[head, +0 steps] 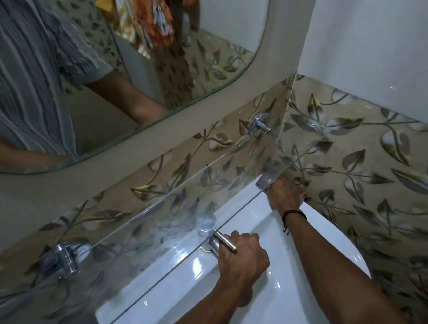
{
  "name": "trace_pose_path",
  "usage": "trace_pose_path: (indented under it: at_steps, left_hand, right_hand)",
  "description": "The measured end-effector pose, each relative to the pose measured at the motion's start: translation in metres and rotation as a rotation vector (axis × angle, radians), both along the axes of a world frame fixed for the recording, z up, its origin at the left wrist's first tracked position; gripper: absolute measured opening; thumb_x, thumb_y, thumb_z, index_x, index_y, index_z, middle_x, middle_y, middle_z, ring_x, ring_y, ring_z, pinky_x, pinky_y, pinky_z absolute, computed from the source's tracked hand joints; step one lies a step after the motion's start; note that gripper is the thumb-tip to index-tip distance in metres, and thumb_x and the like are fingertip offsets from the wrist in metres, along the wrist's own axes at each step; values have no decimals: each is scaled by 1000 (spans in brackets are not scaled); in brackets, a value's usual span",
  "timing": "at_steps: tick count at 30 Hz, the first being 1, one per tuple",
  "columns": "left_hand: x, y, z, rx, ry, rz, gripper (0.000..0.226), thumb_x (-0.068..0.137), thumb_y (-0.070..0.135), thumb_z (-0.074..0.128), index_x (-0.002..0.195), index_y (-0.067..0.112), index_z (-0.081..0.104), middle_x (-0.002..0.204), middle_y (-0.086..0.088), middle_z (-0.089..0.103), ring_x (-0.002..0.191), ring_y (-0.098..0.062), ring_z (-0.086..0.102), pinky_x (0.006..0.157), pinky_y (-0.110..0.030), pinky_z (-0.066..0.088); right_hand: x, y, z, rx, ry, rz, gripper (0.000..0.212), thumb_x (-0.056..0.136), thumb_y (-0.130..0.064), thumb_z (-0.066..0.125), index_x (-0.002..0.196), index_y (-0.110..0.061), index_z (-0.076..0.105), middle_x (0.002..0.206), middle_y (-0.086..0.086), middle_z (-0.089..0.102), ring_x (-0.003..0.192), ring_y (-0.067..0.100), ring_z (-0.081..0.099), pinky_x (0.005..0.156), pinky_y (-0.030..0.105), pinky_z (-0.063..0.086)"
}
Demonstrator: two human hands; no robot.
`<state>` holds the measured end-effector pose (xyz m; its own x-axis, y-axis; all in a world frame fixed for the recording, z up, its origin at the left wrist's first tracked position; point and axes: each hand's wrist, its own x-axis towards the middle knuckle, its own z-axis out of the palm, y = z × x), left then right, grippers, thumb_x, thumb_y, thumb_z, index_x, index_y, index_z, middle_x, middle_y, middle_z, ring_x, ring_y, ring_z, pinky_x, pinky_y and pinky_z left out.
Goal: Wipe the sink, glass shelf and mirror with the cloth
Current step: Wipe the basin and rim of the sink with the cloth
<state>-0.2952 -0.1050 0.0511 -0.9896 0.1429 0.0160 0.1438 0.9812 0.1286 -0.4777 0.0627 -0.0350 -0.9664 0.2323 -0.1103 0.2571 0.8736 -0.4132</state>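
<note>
The left hand (242, 254) is curled round the body of the tap (224, 239) at the back of the sink (170, 290), and the lever pokes out past the knuckles. The right hand (285, 194), which has a dark wristband (292, 215) below it, reaches into the sink's back right corner just under the end of the glass shelf (136, 240). Its fingertips are hidden by the glass edge and the tiled wall (371, 168), so I cannot tell how far it is closed or what it holds. A pinkish patch (264, 181) seen through the glass there may be the cloth, though it is too blurred to say.

The shelf runs across above the basin on two chrome brackets (62, 259), one near each end, and smears show on it near the middle. Above it hangs the mirror (140, 62).

The shelf looks stiff, slick and brittle. It probably wants light, flat pressure, firmest near the brackets and gentlest at the unsupported right end. The cloth should be soft and limp, best bunched in the palm. The glazed sink is likely slippery when wet, so bracing on the tap seems sensible.
</note>
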Motion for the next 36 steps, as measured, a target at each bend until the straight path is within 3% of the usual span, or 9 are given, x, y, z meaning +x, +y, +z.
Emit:
trace_pose_path:
  at_steps: [4, 6, 9, 16, 18, 22, 28, 32, 36]
  left_hand:
    - [1, -1, -3, 15, -2, -17, 28, 47, 32, 76, 48, 23, 50, 47, 4, 47, 46, -19, 47, 49, -26, 28]
    - [1, -1, -5, 9, 0, -7, 25, 49, 36, 76, 50, 25, 53, 49, 6, 48, 48, -18, 49, 49, -24, 32]
    - [-1, 0, -9, 51, 7, -9, 25, 50, 31, 75, 51, 24, 51, 49, 4, 48, 49, -20, 49, 50, -27, 36]
    - [-1, 0, -11, 35, -10, -16, 27, 53, 29, 73, 51, 23, 46, 48, 2, 46, 50, -20, 48, 53, -29, 34]
    - [-2, 0, -13, 37, -18, -17, 27, 52, 28, 72, 50, 23, 45, 48, 3, 45, 50, -20, 47, 54, -29, 33]
    - [-2, 0, -16, 32, -27, -24, 24, 52, 26, 71, 52, 22, 47, 50, 1, 46, 51, -22, 47, 54, -30, 35]
    - [-2, 0, -13, 39, 5, -10, 23, 51, 25, 69, 50, 22, 46, 47, 1, 45, 49, -21, 46, 54, -28, 33]
    - [-2, 0, -11, 48, -4, -12, 26, 49, 24, 73, 48, 21, 47, 46, 1, 46, 48, -21, 47, 54, -27, 33]
    - [-2, -1, -5, 31, 0, -1, 26, 47, 27, 75, 47, 22, 49, 46, 2, 47, 47, -20, 47, 51, -27, 33]
  right_hand:
    - [2, 12, -11, 113, 92, 216, 45, 88, -20, 38, 118, -8, 68, 119, 14, 68, 112, 35, 64, 93, 44, 52]
    - [29, 12, 4, 173, 121, 348, 47, 96, -16, 41, 138, -1, 56, 141, 20, 56, 131, 37, 52, 109, 51, 42]
    - [60, 16, 24, 227, 60, 488, 67, 99, -36, 13, 152, -2, 35, 160, 12, 34, 149, 29, 31, 123, 42, 17]
    - [32, -18, 25, 215, -7, 400, 70, 90, -29, 16, 143, 6, 46, 149, 25, 46, 141, 38, 42, 115, 57, 31]
    - [38, -20, 18, 200, -19, 465, 69, 93, -32, 17, 143, 4, 47, 148, 25, 48, 141, 37, 41, 117, 55, 26]
    - [55, 11, 21, 183, -2, 677, 78, 93, -52, 1, 160, -14, 15, 166, -4, 8, 154, 10, 9, 124, 29, -2]
    - [51, -16, 16, 238, 3, 535, 86, 97, -53, -13, 157, -6, 26, 165, 13, 24, 154, 25, 16, 123, 43, -1]
    - [67, -20, 17, 128, 6, 719, 62, 107, -47, 21, 162, -21, 10, 169, -1, -2, 155, 13, -2, 126, 40, -2]
    - [58, 14, 23, 262, 16, 751, 77, 96, -64, -4, 161, -24, 8, 168, -4, 1, 155, 13, 4, 125, 34, -2]
